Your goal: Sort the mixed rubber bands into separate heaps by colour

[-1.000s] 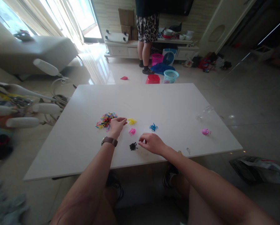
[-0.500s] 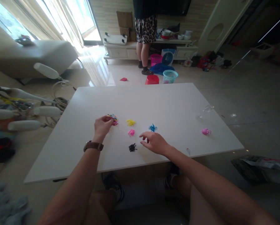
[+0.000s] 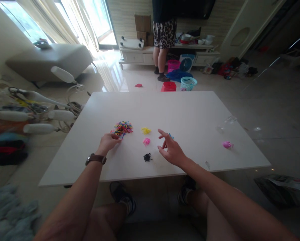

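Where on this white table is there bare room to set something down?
The white table looks bare from its far edge to the mixed pile and yellow pile, and between the blue pile, by the right hand, and the purple item. It's crowded from the left hand through the pink pile and black pile.

Multicoloured heap – yellow pile, pink pile, black pile, blue pile – leopard-print shorts

Multicolored loops lie in a loose heap.
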`<act>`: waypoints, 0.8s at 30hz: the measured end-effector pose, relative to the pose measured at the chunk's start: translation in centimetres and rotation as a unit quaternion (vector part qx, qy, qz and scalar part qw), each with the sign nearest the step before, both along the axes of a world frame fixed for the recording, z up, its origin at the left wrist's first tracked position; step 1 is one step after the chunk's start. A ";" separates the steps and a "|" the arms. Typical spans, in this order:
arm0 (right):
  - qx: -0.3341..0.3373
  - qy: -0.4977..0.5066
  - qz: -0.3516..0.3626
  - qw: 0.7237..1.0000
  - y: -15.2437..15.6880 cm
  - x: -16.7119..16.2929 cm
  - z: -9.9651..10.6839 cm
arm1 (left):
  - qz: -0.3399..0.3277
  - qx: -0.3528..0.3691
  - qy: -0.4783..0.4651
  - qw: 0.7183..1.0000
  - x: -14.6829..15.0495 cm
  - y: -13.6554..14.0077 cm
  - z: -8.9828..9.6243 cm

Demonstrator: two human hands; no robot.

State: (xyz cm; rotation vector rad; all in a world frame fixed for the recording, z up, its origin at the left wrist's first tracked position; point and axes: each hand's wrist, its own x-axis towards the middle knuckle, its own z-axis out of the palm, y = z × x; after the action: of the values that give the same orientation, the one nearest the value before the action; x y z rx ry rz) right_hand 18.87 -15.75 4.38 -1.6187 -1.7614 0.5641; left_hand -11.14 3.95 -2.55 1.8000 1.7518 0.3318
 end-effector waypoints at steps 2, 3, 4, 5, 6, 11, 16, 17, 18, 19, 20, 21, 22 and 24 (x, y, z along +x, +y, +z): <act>0.014 0.025 -0.031 0.999 0.2 0.1 0.2 | -0.017 0.004 0.006 1.000 0.3 -0.2 -0.4; 0.012 0.027 -0.030 0.999 0.3 0.1 0.2 | -0.023 0.008 0.011 1.000 0.5 -0.3 -0.6; 0.008 0.022 -0.022 0.999 0.4 0.0 0.2 | -0.027 0.015 0.017 0.999 0.6 -0.4 -0.7; 0.003 0.013 -0.010 1.000 0.4 -0.1 0.1 | -0.031 0.021 0.024 0.999 0.6 -0.4 -0.8; -0.002 0.003 0.003 1.000 0.5 -0.2 0.0 | -0.033 0.025 0.029 0.999 0.7 -0.4 -0.9; -0.016 -0.018 0.046 0.999 0.4 -0.8 -0.6 | -0.036 0.036 0.034 0.998 0.9 -0.5 -1.2; -0.025 -0.010 0.050 0.998 0.3 -0.8 -0.5 | -0.036 0.045 0.038 0.998 1.3 -0.6 -1.3; -0.027 -0.008 0.051 0.998 0.2 -0.8 -0.4 | -0.032 0.042 0.037 0.998 1.4 -0.7 -1.2; -0.029 -0.007 0.051 0.998 0.2 -0.8 -0.3 | -0.029 0.041 0.038 0.998 1.6 -0.7 -1.1; -0.029 -0.006 0.052 0.998 0.2 -0.9 -0.2 | -0.026 0.042 0.039 0.998 1.7 -0.8 -1.0; -0.030 -0.005 0.053 0.998 0.1 -0.9 -0.1 | -0.024 0.045 0.042 0.998 1.9 -0.9 -0.9; -0.030 -0.004 0.054 0.998 0.1 -1.0 -0.1 | -0.023 0.049 0.045 0.997 2.1 -0.9 -0.8; -0.030 -0.004 0.055 0.998 0.1 -1.0 0.0 | -0.024 0.055 0.048 0.997 2.2 -1.0 -0.8; -0.027 -0.005 0.059 0.998 0.0 -1.2 0.2 | -0.031 0.064 0.045 0.996 2.4 -1.1 -1.0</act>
State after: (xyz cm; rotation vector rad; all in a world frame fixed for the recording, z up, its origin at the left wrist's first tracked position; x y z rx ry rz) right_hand 17.70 -15.76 4.56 -1.5636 -1.8735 0.6656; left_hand -8.70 2.88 -3.51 1.9832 1.7667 0.3508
